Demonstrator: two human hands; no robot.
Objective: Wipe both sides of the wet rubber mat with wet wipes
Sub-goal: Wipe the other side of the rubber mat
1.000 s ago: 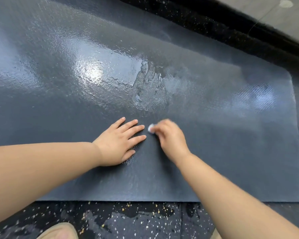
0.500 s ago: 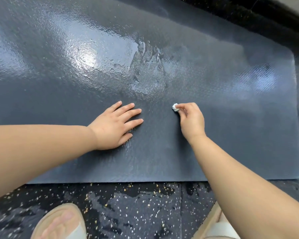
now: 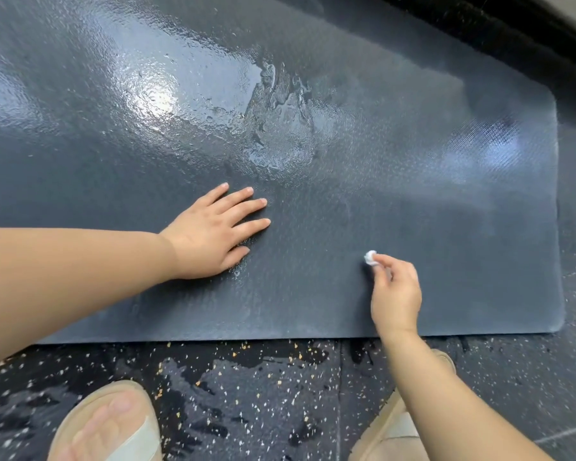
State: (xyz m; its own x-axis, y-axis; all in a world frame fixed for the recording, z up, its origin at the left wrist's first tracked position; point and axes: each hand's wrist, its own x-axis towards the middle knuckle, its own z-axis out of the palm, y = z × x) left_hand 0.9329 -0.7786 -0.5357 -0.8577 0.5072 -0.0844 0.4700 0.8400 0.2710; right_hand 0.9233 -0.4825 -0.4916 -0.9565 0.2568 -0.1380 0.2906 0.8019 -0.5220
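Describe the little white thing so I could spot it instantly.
Start with the big dark grey rubber mat on the speckled floor. Toward its near edge, right of the flat left hand, the right hand pinches a small balled-up wet wipe. It is the only white object on the mat.

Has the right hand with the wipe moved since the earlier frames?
Yes. The right hand and wipe slid rightward, away from the planted left hand, toward the near edge of the mat.
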